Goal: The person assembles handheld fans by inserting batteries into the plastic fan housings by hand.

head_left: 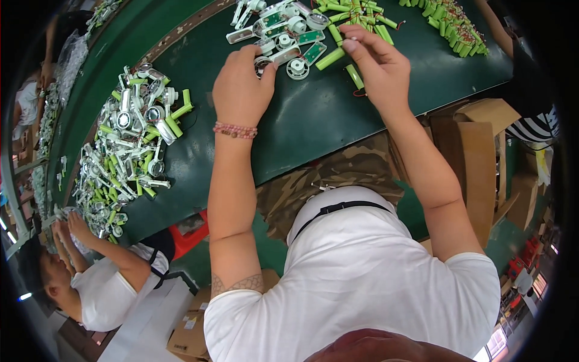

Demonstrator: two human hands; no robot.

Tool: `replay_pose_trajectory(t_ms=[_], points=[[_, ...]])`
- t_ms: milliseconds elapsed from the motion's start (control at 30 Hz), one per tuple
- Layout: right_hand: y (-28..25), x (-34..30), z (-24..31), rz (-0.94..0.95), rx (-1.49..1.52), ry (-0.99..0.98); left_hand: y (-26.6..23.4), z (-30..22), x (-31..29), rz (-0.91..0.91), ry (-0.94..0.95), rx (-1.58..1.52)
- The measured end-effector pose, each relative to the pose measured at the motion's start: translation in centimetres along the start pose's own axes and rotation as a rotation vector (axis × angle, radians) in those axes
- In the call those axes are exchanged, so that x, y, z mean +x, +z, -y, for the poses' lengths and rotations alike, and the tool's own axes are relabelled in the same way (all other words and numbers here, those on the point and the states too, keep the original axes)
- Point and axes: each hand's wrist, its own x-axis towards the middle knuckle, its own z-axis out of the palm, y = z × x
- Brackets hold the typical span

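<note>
My left hand, with a beaded bracelet at its wrist, is closed around a white plastic fan housing, mostly hidden under the fingers. Around it lie several white housings, some with green circuit boards, and a loose white round part. My right hand has its thumb and forefinger brought together at the edge of a heap of green cylindrical cells; what sits between the fingertips is too small to make out. Just under that hand lies a single green cell with a thin red wire.
A large pile of white assemblies with green cells covers the left of the dark green table. More wired cells lie at the far right. Cardboard boxes stand right of the table edge. Another person works at the left.
</note>
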Motion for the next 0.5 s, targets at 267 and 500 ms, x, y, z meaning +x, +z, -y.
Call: replay_pose_trajectory(t_ms=[267,500], points=[[0.8,-1.4,3.2,0.012,0.266,0.310,-2.2,2.8,-0.1,-0.016,-0.258,-1.045],[3.4,-3.3,4.2,0.194,0.234,0.575,-3.1,3.0,-0.3,-0.030,-0.340,-1.901]])
